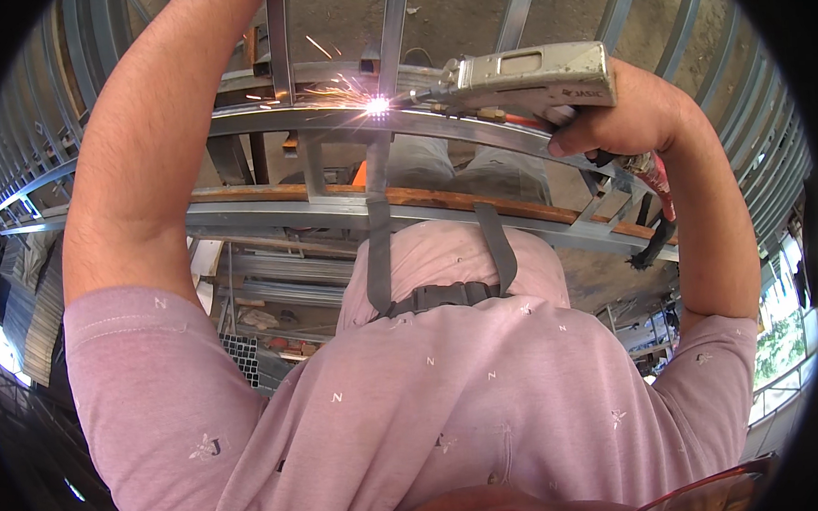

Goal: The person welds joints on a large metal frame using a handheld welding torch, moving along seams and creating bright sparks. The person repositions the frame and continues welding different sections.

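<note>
My right hand is wrapped around the handle of a beige-grey welding gun, whose nozzle faces left. At its tip a bright arc glows and throws orange sparks up and to the left. The arc sits on a curved grey metal rail, close to where upright square tubes meet it. My left forearm reaches up past the top edge, and the hand itself lies outside the picture.
Rows of metal bars curve around on both sides. A lower rail with a rust-brown strip crosses in front of my body. A red cable hangs below the gun. Stacked metal lengths lie lower left.
</note>
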The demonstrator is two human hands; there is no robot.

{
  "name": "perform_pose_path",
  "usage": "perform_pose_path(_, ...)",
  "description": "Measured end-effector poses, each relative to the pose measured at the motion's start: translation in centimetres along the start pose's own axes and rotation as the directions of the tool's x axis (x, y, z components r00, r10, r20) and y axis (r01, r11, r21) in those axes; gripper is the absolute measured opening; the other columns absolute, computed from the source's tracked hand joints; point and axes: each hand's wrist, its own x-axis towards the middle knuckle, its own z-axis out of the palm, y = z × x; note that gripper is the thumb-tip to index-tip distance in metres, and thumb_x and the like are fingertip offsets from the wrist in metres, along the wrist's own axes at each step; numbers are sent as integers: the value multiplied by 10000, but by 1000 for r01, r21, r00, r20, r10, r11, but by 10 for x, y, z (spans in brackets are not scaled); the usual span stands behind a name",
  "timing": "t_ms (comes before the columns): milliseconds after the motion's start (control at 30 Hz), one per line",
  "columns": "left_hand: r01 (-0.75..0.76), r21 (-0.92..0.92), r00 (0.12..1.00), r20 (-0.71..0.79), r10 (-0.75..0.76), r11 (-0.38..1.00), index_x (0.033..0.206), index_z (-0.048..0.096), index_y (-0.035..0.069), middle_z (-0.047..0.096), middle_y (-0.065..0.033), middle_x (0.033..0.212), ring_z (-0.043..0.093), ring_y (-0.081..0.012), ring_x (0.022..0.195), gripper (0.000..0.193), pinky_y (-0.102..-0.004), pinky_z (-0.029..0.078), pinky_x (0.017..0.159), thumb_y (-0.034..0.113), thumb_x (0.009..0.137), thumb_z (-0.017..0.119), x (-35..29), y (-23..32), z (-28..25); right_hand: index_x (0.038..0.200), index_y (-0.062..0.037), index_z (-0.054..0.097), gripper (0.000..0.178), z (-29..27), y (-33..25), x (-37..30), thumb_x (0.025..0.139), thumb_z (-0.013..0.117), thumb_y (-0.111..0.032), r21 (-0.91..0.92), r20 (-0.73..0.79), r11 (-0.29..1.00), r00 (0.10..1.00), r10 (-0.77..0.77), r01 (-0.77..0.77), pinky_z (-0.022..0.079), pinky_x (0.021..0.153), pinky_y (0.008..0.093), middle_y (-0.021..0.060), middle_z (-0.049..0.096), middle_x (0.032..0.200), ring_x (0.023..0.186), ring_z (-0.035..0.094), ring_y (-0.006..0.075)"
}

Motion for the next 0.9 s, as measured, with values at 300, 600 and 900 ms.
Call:
perform_pose_path(300,13,-6,1000,-15,-14,1000,1358,720,248,640,0,1545,519,-276,1521,344,-535,270,1349,294,1023,655,-2,1,3,1254,-38,760,532,1,1,-4,741,893,-82,-2,-19,1000,1000,19,-19,609,831,380,93,799,1038,898,735,213)
perform_pose_path(600,21,-12,1000,-20,-21,1000,1371,713,255,635,-1,1550,514,-278,1524,357,-535,273,1347,301,1021,659,-1,3,4,1254,-27,758,537,-2,1,-4,740,903,-87,-23,-23,997,997,71,-72,618,787,378,101,792,1018,852,733,210)
perform_pose_path(900,27,-11,1000,-10,-28,1000,1384,705,261,629,-1,1555,509,-281,1528,370,-535,277,1345,308,1020,663,1,4,1,1253,-29,760,551,-7,14,-1,724,902,-92,-19,-16,1000,1000,-8,7,616,750,384,97,789,985,802,730,207)
